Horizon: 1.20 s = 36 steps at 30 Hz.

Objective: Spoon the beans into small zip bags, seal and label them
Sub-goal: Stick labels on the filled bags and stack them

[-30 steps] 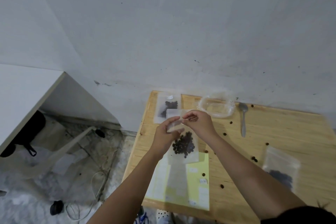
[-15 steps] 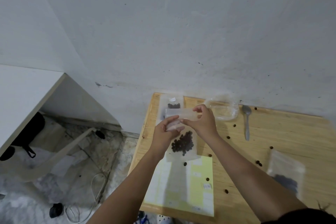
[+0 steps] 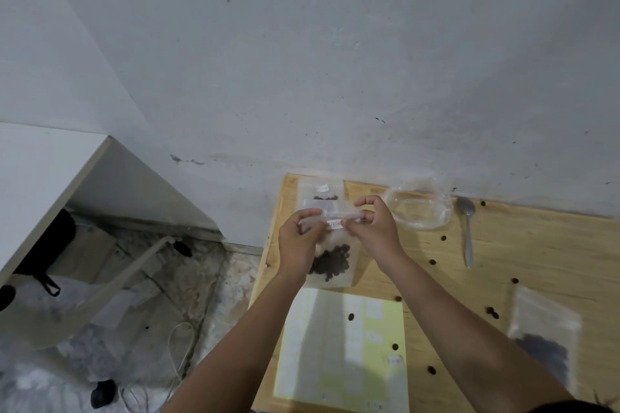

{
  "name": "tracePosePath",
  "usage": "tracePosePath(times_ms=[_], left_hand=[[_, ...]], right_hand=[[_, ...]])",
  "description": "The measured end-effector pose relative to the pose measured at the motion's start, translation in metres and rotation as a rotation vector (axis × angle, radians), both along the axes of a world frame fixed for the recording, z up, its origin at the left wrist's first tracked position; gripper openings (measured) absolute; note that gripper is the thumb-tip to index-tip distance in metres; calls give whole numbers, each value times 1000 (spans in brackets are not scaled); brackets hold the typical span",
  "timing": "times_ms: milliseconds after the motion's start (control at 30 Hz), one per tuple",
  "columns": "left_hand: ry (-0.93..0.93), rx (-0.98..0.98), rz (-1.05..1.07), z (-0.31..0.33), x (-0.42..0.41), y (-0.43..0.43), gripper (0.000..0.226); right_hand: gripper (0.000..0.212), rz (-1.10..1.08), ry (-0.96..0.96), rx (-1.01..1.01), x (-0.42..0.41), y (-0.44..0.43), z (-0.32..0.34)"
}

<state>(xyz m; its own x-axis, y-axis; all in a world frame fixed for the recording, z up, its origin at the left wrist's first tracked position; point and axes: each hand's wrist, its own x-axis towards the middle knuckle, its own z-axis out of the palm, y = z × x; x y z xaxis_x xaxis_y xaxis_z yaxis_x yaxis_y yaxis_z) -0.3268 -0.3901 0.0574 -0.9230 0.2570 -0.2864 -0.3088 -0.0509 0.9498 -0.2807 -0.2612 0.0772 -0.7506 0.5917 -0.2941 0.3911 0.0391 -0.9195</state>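
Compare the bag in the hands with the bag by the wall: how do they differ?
The held bag hangs upright off the table, pinched at its top by the left hand and right hand; the wall bag lies flat, untouched. The held bag shows fully; the wall bag is partly hidden behind it. Both are clear, hold dark beans and carry a white label.

Clear zip bag [image 3: 330, 258] upright, dark beans [image 3: 330, 262] at bottom

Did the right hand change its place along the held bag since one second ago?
Yes. The right hand slid rightward along the bag top.
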Motion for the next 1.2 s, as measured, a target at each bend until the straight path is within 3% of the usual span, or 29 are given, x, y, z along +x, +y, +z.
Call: tracePosePath(times_ms=[200,300,600,700,833,1000,1200], left_hand=[[25,-130,-142,-18,-27,-7,54],[27,-184,-134,-26,-38,-5,43],[45,-421,-84,-34,-66,20,46],[103,-517,-160,-41,-64,18,52],[190,-655,-271,-42,-57,17,51],[428,-650,-245,-27,-42,28,47],[686,-521,-426,3,10,95,37]], right_hand=[[29,-180,12,-91,-33,10,-9],[27,-222,0,-77,-46,15,-16],[46,130,-181,304,-45,3,-45],[48,285,-179,445,-42,5,-43],[46,403,-193,475,-35,2,-41],[35,250,-120,424,-15,13,-32],[24,8,-32,439,51,71,-6]])
